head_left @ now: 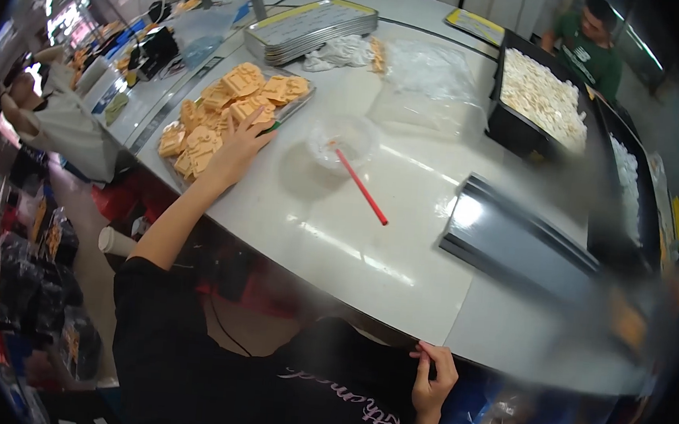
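Note:
My left hand (241, 147) reaches over a metal tray (296, 106) heaped with flat orange moulded pieces (202, 133). Its fingers are stretched out and touch the pieces at the heap's right side. A small bit of green shows beside its fingers. My right hand (434, 376) is at the table's front edge, thumb and fingers curled together; whatever they pinch, if anything, is too small to make out. Between the hands, a clear round plastic tub (344, 137) stands on the white table (336, 252), with a red stick (363, 188) leaning out of it.
Stacked metal trays (314, 27), a white cloth (340, 53) and clear plastic bags (426, 75) lie at the back. Black bins (513, 134) of pale pieces and a grey metal channel (513, 238) are on the right. A person in green (591, 52) is beyond the bins.

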`<action>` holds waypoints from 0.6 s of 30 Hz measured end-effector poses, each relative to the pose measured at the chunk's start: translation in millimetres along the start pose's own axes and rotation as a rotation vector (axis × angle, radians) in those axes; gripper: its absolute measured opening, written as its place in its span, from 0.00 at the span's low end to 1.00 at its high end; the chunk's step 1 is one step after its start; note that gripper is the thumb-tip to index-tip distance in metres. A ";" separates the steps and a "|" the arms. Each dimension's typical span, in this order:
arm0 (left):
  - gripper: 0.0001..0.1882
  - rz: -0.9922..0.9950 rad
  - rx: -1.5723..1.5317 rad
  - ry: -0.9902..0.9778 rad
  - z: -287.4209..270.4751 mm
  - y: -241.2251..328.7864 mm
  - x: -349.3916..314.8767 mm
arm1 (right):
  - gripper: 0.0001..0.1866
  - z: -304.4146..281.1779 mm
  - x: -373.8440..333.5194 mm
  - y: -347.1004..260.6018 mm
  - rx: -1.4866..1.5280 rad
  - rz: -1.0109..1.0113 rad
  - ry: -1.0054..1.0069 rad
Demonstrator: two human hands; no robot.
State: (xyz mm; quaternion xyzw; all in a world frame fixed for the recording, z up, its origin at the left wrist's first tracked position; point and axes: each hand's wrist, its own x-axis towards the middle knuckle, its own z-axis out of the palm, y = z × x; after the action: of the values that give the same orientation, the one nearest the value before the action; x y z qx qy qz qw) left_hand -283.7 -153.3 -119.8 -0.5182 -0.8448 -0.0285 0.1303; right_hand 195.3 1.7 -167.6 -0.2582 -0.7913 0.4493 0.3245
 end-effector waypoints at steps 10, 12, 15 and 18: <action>0.18 -0.046 0.114 0.159 14.4 -46.3 -36.4 | 0.06 3.2 7.4 -1.2 0.002 0.019 -0.037; 0.16 -0.054 0.118 0.179 -7.7 -28.2 -35.9 | 0.06 1.8 6.9 0.0 -0.016 0.030 -0.064; 0.12 -0.124 0.030 0.356 -24.4 -25.0 -58.7 | 0.07 0.5 6.7 -5.0 -0.054 -0.002 -0.064; 0.07 -0.517 0.057 0.737 -42.9 -55.3 -96.1 | 0.12 12.5 3.7 -22.5 -0.094 -0.235 -0.033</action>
State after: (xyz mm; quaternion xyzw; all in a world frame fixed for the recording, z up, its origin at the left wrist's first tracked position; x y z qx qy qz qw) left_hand -283.1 -270.1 -97.6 -0.2414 -0.8441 -0.2195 0.4255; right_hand 180.9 -12.9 -151.6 -0.1711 -0.8416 0.3747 0.3493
